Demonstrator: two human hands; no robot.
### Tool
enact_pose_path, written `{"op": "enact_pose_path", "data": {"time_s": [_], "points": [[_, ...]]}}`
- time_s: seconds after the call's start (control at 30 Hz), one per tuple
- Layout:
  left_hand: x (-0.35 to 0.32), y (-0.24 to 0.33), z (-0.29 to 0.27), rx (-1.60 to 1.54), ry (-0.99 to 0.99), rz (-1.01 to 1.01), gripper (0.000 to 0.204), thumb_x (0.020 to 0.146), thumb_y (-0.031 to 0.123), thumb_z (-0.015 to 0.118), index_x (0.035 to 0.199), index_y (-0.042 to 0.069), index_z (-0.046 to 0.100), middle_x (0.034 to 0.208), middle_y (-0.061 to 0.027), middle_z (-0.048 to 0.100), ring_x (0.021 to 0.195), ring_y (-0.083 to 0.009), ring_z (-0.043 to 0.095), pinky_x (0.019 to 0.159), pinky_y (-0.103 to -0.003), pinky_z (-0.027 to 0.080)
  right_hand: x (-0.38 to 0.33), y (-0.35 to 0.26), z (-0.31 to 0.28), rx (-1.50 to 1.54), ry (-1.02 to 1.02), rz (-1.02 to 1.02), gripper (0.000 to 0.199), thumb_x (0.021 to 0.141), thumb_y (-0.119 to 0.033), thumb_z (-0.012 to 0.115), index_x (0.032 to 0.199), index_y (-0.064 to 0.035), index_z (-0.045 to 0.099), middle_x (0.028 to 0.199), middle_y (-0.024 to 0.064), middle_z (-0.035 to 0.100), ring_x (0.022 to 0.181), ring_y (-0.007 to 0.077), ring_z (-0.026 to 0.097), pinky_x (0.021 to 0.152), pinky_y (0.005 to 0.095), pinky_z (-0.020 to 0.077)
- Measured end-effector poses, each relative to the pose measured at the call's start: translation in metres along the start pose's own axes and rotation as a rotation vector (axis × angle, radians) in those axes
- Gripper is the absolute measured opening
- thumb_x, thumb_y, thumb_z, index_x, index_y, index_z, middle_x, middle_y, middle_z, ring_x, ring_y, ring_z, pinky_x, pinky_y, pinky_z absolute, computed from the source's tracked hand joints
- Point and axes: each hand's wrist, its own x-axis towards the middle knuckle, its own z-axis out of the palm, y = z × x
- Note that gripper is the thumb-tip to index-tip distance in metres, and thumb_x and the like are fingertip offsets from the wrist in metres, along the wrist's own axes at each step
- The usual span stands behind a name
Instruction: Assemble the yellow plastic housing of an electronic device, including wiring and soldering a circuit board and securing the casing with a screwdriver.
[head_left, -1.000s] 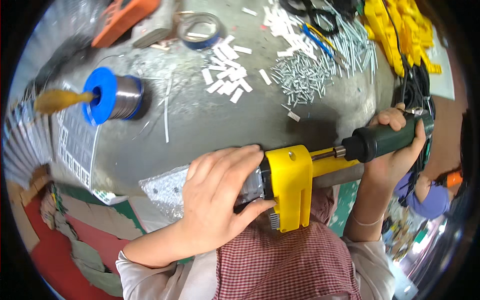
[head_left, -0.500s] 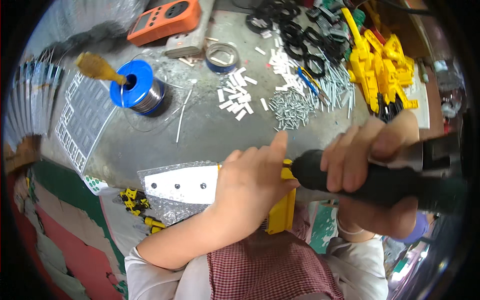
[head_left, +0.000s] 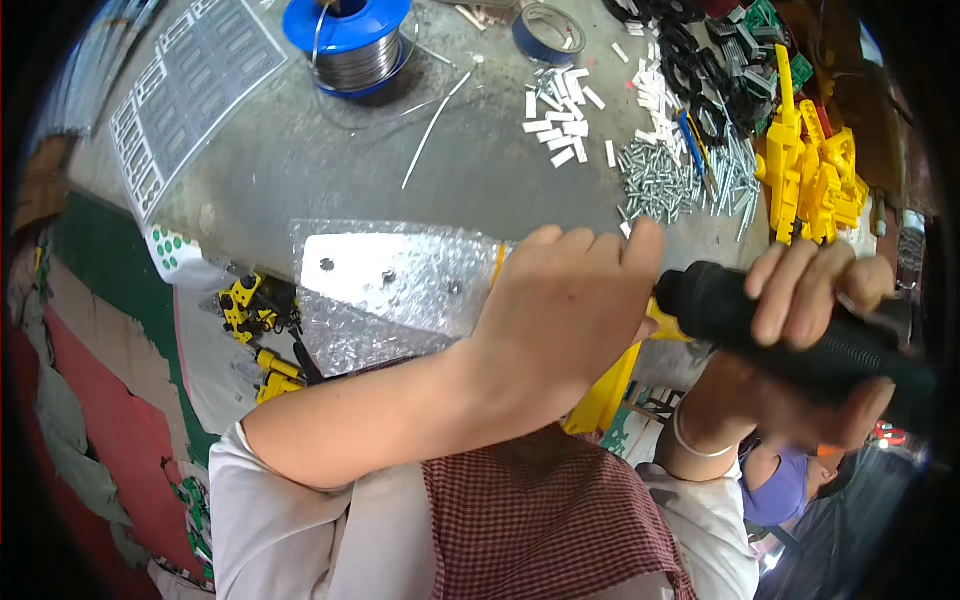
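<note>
Closing right in, the black driver (head_left: 840,350) has its nose up beside the left hand (head_left: 560,320), and the length of bare bit that showed a second ago is gone from sight! That puts the tool close against the yellow housing (head_left: 605,395), no longer standing off from it; whether the bit sits in a screw, I cannot tell, since the left fingers and the nose cover that spot.

And where's the housing? Near side, right of centre, tilted in front of the checked apron (head_left: 540,520), mostly under that left hand. The left fingers are bent over its far side, index poking out farther, thumb showing by the driver's nose: a firm-looking hold, though the fingertips are hidden. Out to the left runs the white panel (head_left: 360,265) in its bubble wrap (head_left: 340,340), now showing plainly.

Over on the right, the right hand (head_left: 798,295) has its fingers curled closed about the driver, the lower part blurred. The view has swung too: the screws (head_left: 655,180) lie just far of the hands, yellow parts (head_left: 825,180) off to their right.
</note>
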Motion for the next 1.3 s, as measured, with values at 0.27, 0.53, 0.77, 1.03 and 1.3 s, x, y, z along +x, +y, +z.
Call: {"op": "enact_pose_path", "data": {"time_s": [0.27,0.53,0.77,1.03,1.3], "points": [[-0.046,-0.030,-0.063,0.207,-0.098,0.067,0.082,0.055,0.024,0.087,0.126,0.002,0.052,0.122,-0.0147,0.056,0.114,-0.0332,0.053,0.099,-0.045,0.039,0.009,0.014,-0.034,0.197,-0.015,0.024,0.068,0.089,-0.054,0.047,0.127,0.0025,0.048,0.079,0.0064,0.053,0.070,0.0185,0.053,0.077,0.0348,0.0436],[-0.048,-0.005,-0.081,0.585,0.033,0.337,0.038,0.068,0.010,0.065,0.104,-0.003,0.066,0.088,-0.0076,0.058,0.088,-0.0235,0.057,0.079,-0.034,0.042,0.030,-0.048,-0.065,0.217,0.134,-0.019,0.051,0.081,-0.038,0.063,0.109,0.0010,0.047,0.079,0.0053,0.041,0.073,0.0170,0.043,0.082,0.0349,0.0398],[-0.032,0.015,-0.081,0.564,0.090,0.411,0.017,0.070,0.010,0.062,0.082,-0.001,0.065,0.077,-0.0068,0.056,0.083,-0.0216,0.057,0.076,-0.033,0.042,-0.011,-0.086,-0.122,0.068,0.269,0.080,0.042,0.090,-0.034,0.058,0.114,-0.0027,0.044,0.075,0.0015,0.035,0.070,0.0138,0.040,0.077,0.0315,0.0423],[-0.034,0.025,-0.092,0.579,0.078,0.285,0.031,0.069,0.014,0.070,0.097,0.003,0.066,0.083,-0.0076,0.055,0.087,-0.0252,0.055,0.080,-0.037,0.040,-0.062,-0.121,-0.174,-0.857,0.738,0.443,0.044,0.093,-0.041,0.062,0.111,-0.0019,0.057,0.071,0.0060,0.055,0.060,0.0126,0.055,0.056,0.0271,0.0450],[-0.037,-0.022,-0.070,0.351,-0.117,0.027,0.083,0.044,0.009,0.086,0.122,0.004,0.058,0.106,-0.0144,0.053,0.101,-0.0357,0.049,0.090,-0.044,0.039,-0.159,-0.107,-0.342,-1.669,0.723,0.515,0.060,0.081,-0.028,0.073,0.130,-0.0030,0.051,0.116,0.0249,0.064,0.113,0.0387,0.060,0.097,0.0431,0.0459]]}}
